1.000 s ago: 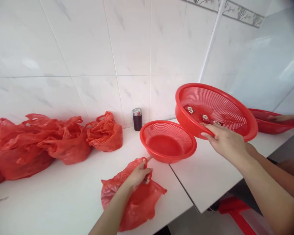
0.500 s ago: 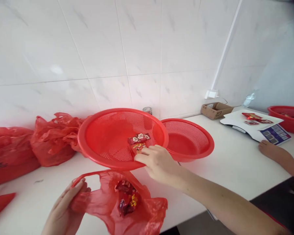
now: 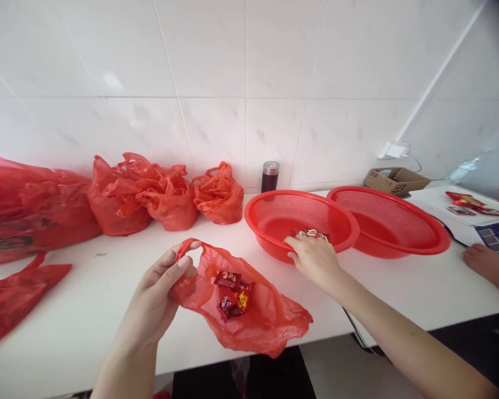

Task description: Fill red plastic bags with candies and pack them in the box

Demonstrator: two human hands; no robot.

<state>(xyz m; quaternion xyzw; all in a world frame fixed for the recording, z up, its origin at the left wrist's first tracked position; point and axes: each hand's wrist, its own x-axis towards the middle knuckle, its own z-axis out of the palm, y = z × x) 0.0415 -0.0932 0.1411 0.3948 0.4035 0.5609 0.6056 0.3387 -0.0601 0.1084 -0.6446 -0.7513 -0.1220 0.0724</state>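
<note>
Head view: white counter (image 3: 87, 299) under tiled wall (image 3: 249, 66), left hand (image 3: 160, 293) pinching bag (image 3: 249, 310), right hand (image 3: 314, 257) curled over basket (image 3: 274, 213) rim, grip unclear.

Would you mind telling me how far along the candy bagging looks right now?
Done: some wrapped candies already lie inside the open red bag. In hand: the left hand holds the bag's mouth, while the right hand grips the near basket by its rim. Left: a few candies in basket remain beside its fingers.
</note>
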